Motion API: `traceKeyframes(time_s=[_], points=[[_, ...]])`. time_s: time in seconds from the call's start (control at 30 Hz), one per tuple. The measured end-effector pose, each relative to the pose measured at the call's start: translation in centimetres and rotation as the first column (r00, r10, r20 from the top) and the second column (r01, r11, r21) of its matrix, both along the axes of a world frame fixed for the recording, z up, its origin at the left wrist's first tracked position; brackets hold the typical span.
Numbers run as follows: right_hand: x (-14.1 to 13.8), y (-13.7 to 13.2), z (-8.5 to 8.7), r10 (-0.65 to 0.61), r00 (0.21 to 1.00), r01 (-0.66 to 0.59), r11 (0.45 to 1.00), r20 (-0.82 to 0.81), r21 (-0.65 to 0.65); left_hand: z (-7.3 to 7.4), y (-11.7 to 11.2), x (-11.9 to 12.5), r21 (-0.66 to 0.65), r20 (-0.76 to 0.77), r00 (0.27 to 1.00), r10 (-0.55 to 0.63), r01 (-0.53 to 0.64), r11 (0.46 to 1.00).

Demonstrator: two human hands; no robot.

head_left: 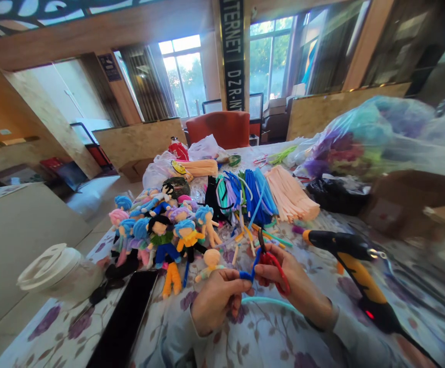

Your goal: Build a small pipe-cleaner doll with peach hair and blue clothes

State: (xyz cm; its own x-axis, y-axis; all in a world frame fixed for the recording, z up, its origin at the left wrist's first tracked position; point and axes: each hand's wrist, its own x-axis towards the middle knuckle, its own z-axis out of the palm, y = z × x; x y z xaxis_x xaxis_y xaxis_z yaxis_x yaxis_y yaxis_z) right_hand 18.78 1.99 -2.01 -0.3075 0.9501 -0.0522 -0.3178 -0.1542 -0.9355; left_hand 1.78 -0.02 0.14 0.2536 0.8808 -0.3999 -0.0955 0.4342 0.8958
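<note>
My left hand is closed in a pinch on a short blue pipe cleaner bent into a loop. My right hand grips red-handled scissors, whose dark blades point up at the blue pipe cleaner. Both hands hover low over the flowered tablecloth. A small unfinished doll with a peach head lies just left of my left hand. A light blue pipe cleaner lies on the cloth under my wrists.
Several finished pipe-cleaner dolls lie at left. Bundles of blue, purple and peach pipe cleaners are behind. A yellow-black glue gun sits right, a black phone and a lidded cup left, plastic bags far right.
</note>
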Motion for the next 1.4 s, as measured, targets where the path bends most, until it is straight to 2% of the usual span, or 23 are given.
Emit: traceKeyframes(time_s=[0.17, 0.37, 0.57, 0.77, 0.87, 0.97, 1.03, 1.13, 1.4], points=[[-0.3, 0.2, -0.7, -0.038, 0.999, 0.038, 0.999, -0.01, 0.002, -0.1, 0.0, 0.0, 0.003, -0.018, 1.0, -0.008, 0.008, 1.0], [-0.9, -0.2, 0.6, -0.123, 0.992, 0.122, 0.992, 0.013, 0.035, -0.4, 0.0, 0.0, -0.019, -0.033, 0.999, -0.026, 0.026, 0.999], [-0.9, -0.2, 0.9, -0.119, 0.991, 0.115, 0.991, 0.055, 0.073, -0.4, 0.1, 0.0, -0.015, -0.035, 0.999, -0.01, 0.01, 1.0], [1.9, 0.4, 1.8, 0.008, 0.995, -0.02, 0.993, 0.104, 0.113, -0.1, 0.9, -1.2, 0.03, -0.03, 0.999, 0.041, -0.04, 0.999], [3.9, 0.0, 3.0, 0.156, 0.969, -0.177, 0.979, 0.194, 0.098, -0.3, 1.3, -1.9, 0.032, -0.034, 0.998, 0.052, -0.051, 0.998], [4.5, -0.7, 3.8, 0.434, 0.8, -0.485, 0.874, 0.414, 0.022, -0.5, 1.4, -2.1, 0.047, -0.048, 0.997, 0.052, -0.05, 0.998], [4.1, -0.8, 3.9, 0.513, 0.7, -0.588, 0.809, 0.497, -0.007, -0.5, 1.2, -1.9, 0.061, -0.068, 0.997, 0.042, -0.038, 0.997], [3.2, -0.9, 3.6, 0.504, 0.665, -0.606, 0.795, 0.55, 0.004, -0.3, 0.9, -1.5, 0.07, -0.106, 0.994, 0.01, -0.002, 0.998], [2.3, -1.0, 3.2, 0.474, 0.693, -0.561, 0.828, 0.543, -0.006, 0.2, 0.5, -1.1, 0.04, -0.166, 0.985, -0.054, 0.061, 0.997]])
